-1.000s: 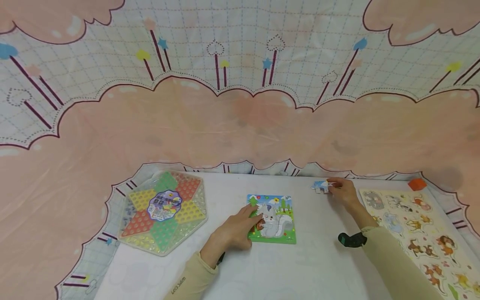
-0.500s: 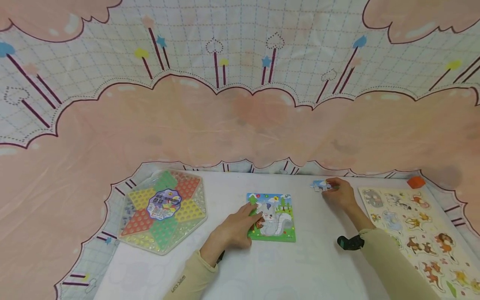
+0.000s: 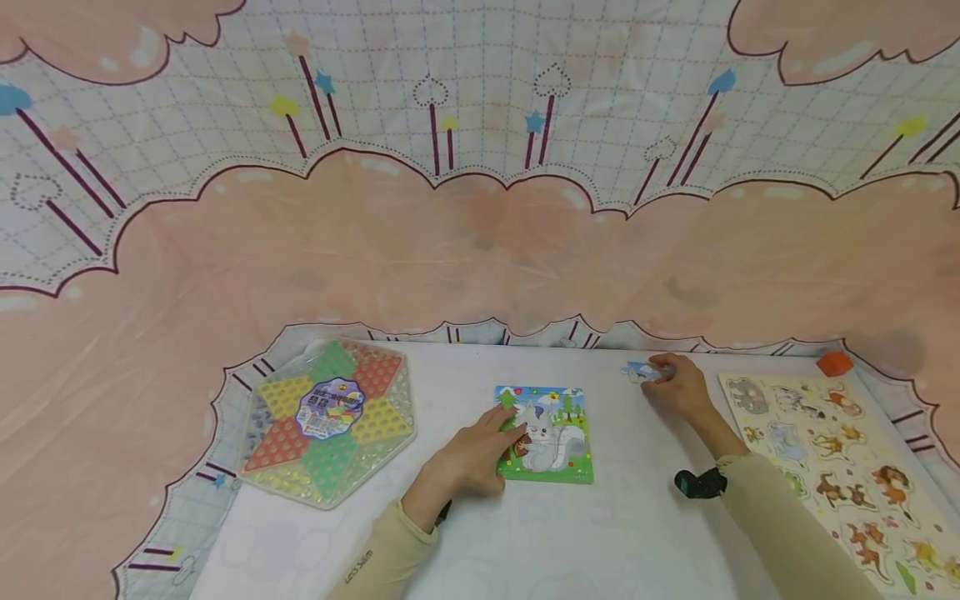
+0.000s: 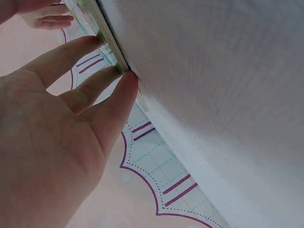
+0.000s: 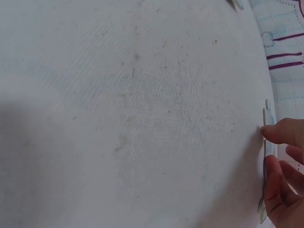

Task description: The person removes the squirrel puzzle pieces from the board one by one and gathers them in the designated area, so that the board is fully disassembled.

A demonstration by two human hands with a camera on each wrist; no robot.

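In the head view a square squirrel puzzle (image 3: 555, 446) lies on the white table. My left hand (image 3: 476, 454) rests on its left side, fingers extended over the picture. Seen from the left wrist, the fingertips touch the board's edge (image 4: 110, 40). Farther back and to the right, my right hand (image 3: 681, 390) pinches a blue-and-white jigsaw piece (image 3: 636, 371) between thumb and fingers. The right wrist view catches this piece (image 5: 266, 114) edge-on beside the thumb; the fingers cover part of it. Whether it is one piece or joined ones I cannot tell.
A hexagonal Chinese checkers set (image 3: 330, 425) in clear packaging lies left. To the right is a cream animal puzzle board (image 3: 840, 467), with a red-orange block (image 3: 835, 363) beyond it. A patterned cloth (image 3: 480, 250) hangs behind the table.
My right hand has shifted slightly left, and its thumb and fingers have closed further over the jigsaw piece. The left hand stays on the squirrel puzzle.
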